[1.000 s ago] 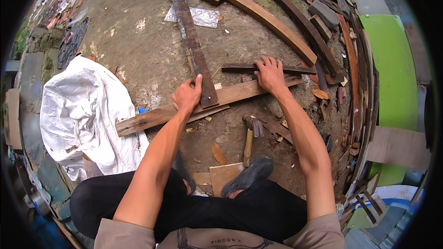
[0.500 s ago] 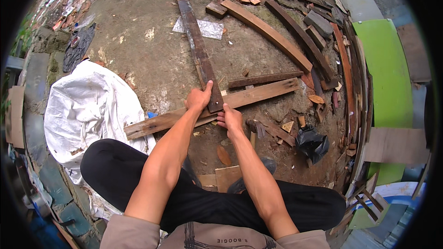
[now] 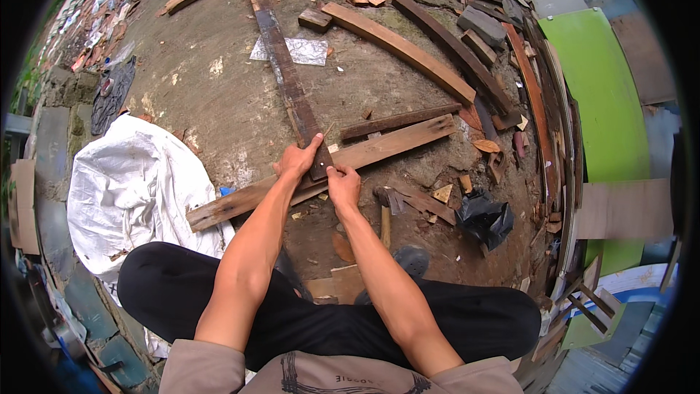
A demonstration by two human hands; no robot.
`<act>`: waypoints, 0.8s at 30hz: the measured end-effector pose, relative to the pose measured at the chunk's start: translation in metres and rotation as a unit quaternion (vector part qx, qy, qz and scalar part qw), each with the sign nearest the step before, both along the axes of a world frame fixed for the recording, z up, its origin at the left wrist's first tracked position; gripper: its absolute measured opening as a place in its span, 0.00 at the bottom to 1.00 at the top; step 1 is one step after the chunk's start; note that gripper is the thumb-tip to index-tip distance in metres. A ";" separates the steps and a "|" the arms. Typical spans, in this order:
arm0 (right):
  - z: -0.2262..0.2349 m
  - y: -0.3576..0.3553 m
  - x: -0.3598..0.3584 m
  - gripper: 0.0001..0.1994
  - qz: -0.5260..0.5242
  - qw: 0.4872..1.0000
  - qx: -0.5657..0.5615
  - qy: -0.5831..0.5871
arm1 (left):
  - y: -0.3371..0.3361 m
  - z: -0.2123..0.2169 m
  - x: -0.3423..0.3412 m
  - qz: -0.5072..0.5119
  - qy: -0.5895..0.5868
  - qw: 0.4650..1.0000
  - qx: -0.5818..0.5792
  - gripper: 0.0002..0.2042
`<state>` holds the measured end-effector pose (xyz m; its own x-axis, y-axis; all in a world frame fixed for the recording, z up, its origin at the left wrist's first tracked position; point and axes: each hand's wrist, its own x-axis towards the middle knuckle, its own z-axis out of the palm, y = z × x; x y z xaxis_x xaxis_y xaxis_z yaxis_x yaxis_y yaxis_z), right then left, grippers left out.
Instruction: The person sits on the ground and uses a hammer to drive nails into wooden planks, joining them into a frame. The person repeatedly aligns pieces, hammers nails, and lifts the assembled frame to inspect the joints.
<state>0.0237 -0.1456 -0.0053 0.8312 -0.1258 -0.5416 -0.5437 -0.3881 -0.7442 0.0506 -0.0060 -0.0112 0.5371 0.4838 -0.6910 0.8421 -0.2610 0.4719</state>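
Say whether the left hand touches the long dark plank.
Touching: in the head view, the left hand has its thumb lying on the long dark plank.

The brown ground (image 3: 226, 113) is carrying a white sack (image 3: 138, 186) at nine o'clock, a tan beam (image 3: 403, 45) toward one, and a black plastic bag (image 3: 485, 217) just past three.

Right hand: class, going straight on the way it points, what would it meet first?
Probably the dark plank, at its near end: the right hand has its fingertips at or almost at that edge, though contact is hard to judge.
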 end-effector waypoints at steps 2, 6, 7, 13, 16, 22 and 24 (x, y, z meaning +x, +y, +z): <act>0.006 -0.001 0.002 0.21 0.024 1.000 -0.015 -0.002 | 0.004 -0.007 0.002 0.058 -0.010 0.997 -0.051 0.46; 0.004 -0.001 0.002 0.20 0.064 0.997 -0.021 -0.024 | 0.012 -0.017 0.005 0.114 -0.031 0.987 -0.106 0.44; 0.004 -0.006 0.004 0.19 0.088 0.996 -0.021 -0.028 | 0.009 -0.014 0.006 0.114 -0.029 0.988 -0.102 0.44; 0.005 -0.009 -0.012 0.21 0.152 0.969 -0.107 -0.162 | 0.004 -0.011 0.007 0.093 -0.016 0.993 -0.067 0.44; 0.014 -0.007 -0.011 0.20 0.174 0.963 -0.131 -0.156 | 0.003 -0.022 0.004 0.096 -0.002 0.993 -0.063 0.45; 0.043 -0.051 0.055 0.16 0.255 0.938 -0.193 -0.136 | -0.007 -0.003 -0.001 0.054 0.016 0.998 -0.007 0.50; 0.052 -0.078 0.094 0.15 0.216 0.951 -0.197 -0.099 | -0.010 0.011 0.001 0.035 0.025 0.999 0.008 0.51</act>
